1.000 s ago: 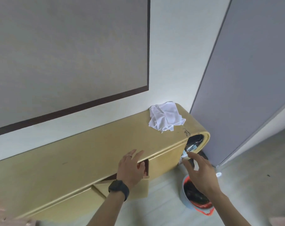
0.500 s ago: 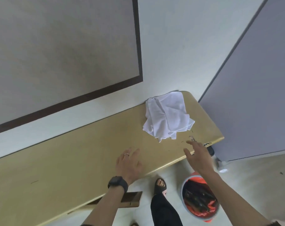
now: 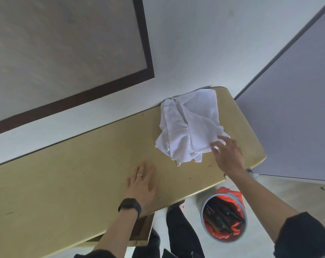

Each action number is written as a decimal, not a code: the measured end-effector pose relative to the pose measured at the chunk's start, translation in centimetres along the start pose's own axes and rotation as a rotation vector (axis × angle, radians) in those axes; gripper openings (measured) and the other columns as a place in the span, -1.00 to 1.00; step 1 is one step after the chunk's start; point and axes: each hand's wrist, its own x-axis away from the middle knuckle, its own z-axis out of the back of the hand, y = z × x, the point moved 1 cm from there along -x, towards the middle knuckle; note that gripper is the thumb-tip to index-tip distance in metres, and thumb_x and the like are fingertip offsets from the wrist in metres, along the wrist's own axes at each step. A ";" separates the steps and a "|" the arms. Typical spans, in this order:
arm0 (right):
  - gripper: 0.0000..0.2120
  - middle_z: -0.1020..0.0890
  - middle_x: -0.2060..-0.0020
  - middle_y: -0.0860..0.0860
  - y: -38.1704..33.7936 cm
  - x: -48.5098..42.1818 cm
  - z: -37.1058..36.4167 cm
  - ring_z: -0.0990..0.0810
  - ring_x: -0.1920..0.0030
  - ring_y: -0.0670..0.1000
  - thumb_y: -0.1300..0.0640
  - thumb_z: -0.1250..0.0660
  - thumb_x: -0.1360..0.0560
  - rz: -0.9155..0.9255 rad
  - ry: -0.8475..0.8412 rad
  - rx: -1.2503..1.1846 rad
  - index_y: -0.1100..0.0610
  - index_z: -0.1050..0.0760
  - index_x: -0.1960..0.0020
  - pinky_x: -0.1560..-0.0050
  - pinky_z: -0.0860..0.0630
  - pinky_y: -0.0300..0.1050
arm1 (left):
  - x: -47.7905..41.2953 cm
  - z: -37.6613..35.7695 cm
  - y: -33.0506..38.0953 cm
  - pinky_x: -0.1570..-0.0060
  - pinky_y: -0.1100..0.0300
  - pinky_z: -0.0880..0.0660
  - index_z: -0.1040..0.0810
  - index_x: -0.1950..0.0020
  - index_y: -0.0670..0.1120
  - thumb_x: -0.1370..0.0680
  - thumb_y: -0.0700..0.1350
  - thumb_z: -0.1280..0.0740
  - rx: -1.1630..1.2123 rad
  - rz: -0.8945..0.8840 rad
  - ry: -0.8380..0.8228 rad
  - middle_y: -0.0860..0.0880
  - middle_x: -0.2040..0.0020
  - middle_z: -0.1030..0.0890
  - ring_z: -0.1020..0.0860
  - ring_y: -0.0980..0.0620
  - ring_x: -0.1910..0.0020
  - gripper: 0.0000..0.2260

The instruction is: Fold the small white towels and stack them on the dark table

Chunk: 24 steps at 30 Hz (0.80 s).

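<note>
White towels (image 3: 190, 127) lie in a crumpled heap at the far right end of the yellowish tabletop (image 3: 74, 174), against the wall. The person's right hand (image 3: 227, 155) reaches in over the front right corner, its fingers (image 3: 216, 146) spread and nearly straight, tips touching the heap's near edge without gripping it. The left hand (image 3: 142, 185) lies flat with straight fingers near the front edge. A bucket (image 3: 245, 225) stands on the floor below.

Crumpled white towels (image 3: 189, 127) lie at the right end of a tan wooden top (image 3: 65, 183) against the wall. The left hand (image 3: 142, 187) rests flat on the wood; the right hand (image 3: 227, 155), its digits outstretched, touches the towels' near edge.
</note>
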 end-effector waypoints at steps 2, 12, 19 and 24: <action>-0.80 -0.45 -0.39 -0.11 -0.3 -0.2 0.0 -0.32 -0.38 0.04 -0.01 -0.20 -0.64 0.024 0.024 0.016 -0.09 -0.60 -0.11 -0.27 -0.37 0.03 | 0.0 0.3 -0.1 -0.51 -0.14 -0.01 0.03 -0.59 0.25 -0.61 0.12 -0.14 0.005 -0.007 -0.014 0.06 -0.62 0.15 0.13 -0.04 -0.59 -0.42; -0.71 -0.52 -0.01 0.04 -6.8 2.7 6.4 -0.52 0.04 0.08 0.26 -0.09 -0.61 0.088 0.147 -0.467 0.06 -0.48 -0.21 0.07 -0.43 -0.08 | 0.2 5.8 1.7 -0.38 -0.01 -0.31 -0.23 -0.54 0.06 -0.61 0.01 -0.19 0.249 0.000 0.014 -0.07 -0.49 -0.34 -0.28 -0.10 -0.45 -0.52; -0.72 -0.42 0.00 -0.09 -12.6 8.0 12.1 -0.56 0.17 -0.08 0.09 -0.41 -0.52 0.279 0.102 -0.322 -0.04 -0.52 -0.22 0.02 -0.54 -0.10 | 5.1 13.6 3.6 -0.35 -0.02 -0.35 -0.26 -0.52 0.06 -0.58 -0.04 -0.25 0.430 -0.227 0.246 -0.03 -0.44 -0.38 -0.33 -0.06 -0.41 -0.51; -0.90 -0.55 0.19 -0.11 -17.8 14.6 15.3 -0.55 0.19 -0.18 -0.06 -0.41 -0.51 0.306 0.127 -0.506 -0.07 -0.61 0.14 0.20 -0.38 -0.40 | 11.2 16.4 2.1 -0.33 0.10 -0.36 -0.18 -0.51 0.23 -0.50 0.12 -0.36 0.511 -0.351 0.367 0.11 -0.44 -0.35 -0.32 0.06 -0.39 -0.38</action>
